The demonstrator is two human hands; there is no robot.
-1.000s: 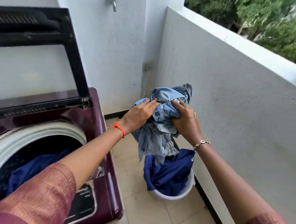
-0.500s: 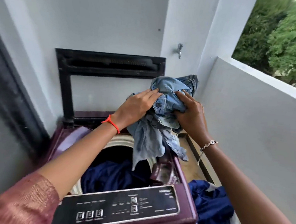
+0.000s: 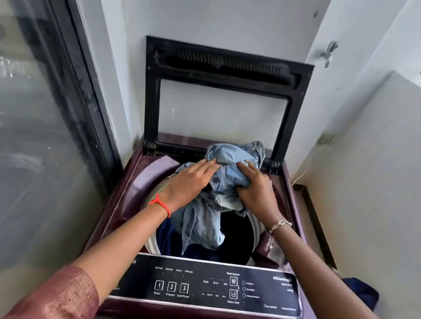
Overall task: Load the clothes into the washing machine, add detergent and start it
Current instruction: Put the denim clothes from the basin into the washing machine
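A maroon top-loading washing machine (image 3: 128, 197) stands in front of me with its black-framed lid (image 3: 228, 68) raised against the wall. Both hands hold a bunched light-blue denim garment (image 3: 230, 158) over the open drum (image 3: 238, 236). My left hand (image 3: 192, 180) presses on its left side and my right hand (image 3: 255, 189) grips its right side. The lower part of the denim hangs down into the drum. Dark blue clothing (image 3: 168, 240) lies inside the drum. The black control panel (image 3: 212, 285) with numbered buttons runs along the near edge.
A glass sliding door (image 3: 27, 129) stands close on the left. A white balcony wall (image 3: 381, 188) runs along the right. More dark blue clothing (image 3: 361, 292) shows low at the right of the machine. A metal tap (image 3: 329, 53) sticks out of the back wall.
Both hands carried the denim garment from above the laundry basket to the left and lowered it over the drum. The view turned to face the machine squarely.
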